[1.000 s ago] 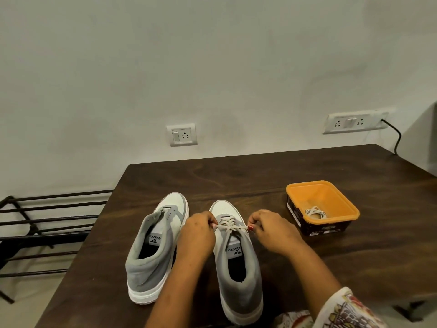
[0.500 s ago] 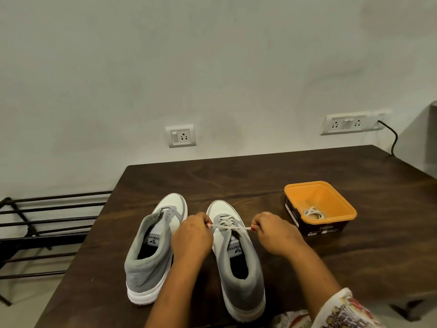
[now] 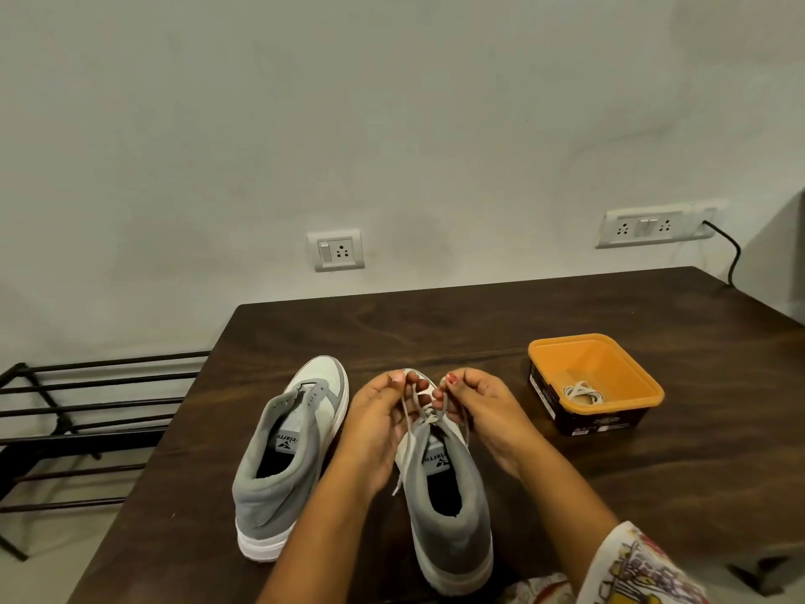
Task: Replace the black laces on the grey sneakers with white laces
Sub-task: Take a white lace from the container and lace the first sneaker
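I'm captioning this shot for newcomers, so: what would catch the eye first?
Centre front, the left hand and right hand pinch a white lace above the laced grey sneaker on the dark table. To the right stands a bright orange tub with a coiled spare lace inside; left of the hands sits the second sneaker, no lace showing.

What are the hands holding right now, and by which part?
The white lace of the laced sneaker: the left hand pinches one loose strand and the right hand the other, just above where they cross.
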